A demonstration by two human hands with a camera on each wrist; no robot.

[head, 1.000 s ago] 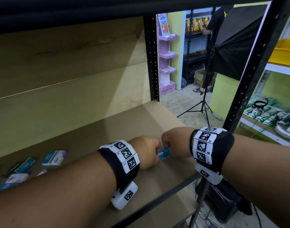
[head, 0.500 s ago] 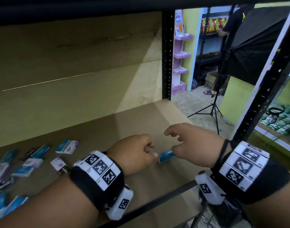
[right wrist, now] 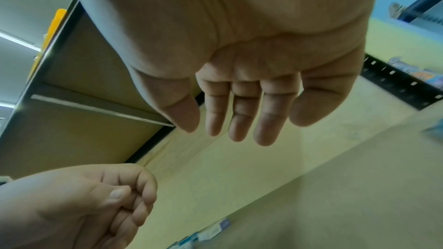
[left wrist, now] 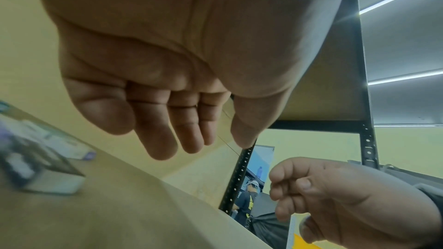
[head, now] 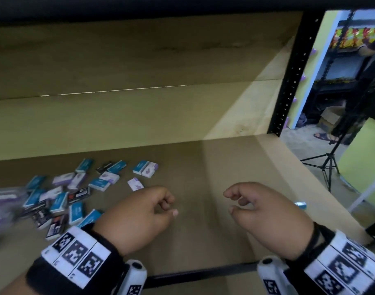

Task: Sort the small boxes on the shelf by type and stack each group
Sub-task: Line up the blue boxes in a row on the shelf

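Note:
Several small boxes (head: 61, 199), teal, white-purple and black, lie scattered on the left of the brown shelf board (head: 224, 162). One teal box (head: 300, 205) lies alone at the right, mostly hidden behind my right hand (head: 230, 202). Both hands hover over the bare middle of the board. My left hand (head: 171, 206) has loosely curled fingers and holds nothing. The right hand is the same, with nothing in it. The left wrist view shows the left hand's fingers (left wrist: 163, 139) hanging relaxed, with blurred boxes (left wrist: 48, 168) to the left. The right wrist view shows empty fingers (right wrist: 266, 130).
A black upright post (head: 288, 81) marks the shelf's right end, and a dark rail (head: 193, 275) runs along its front edge. Another shelf board hangs close overhead. Beyond the post stand a tripod (head: 329, 167) and other racks.
Both hands let go of the teal box they held together and moved left, away from it. The box stays at the right. The view swung left to the pile.

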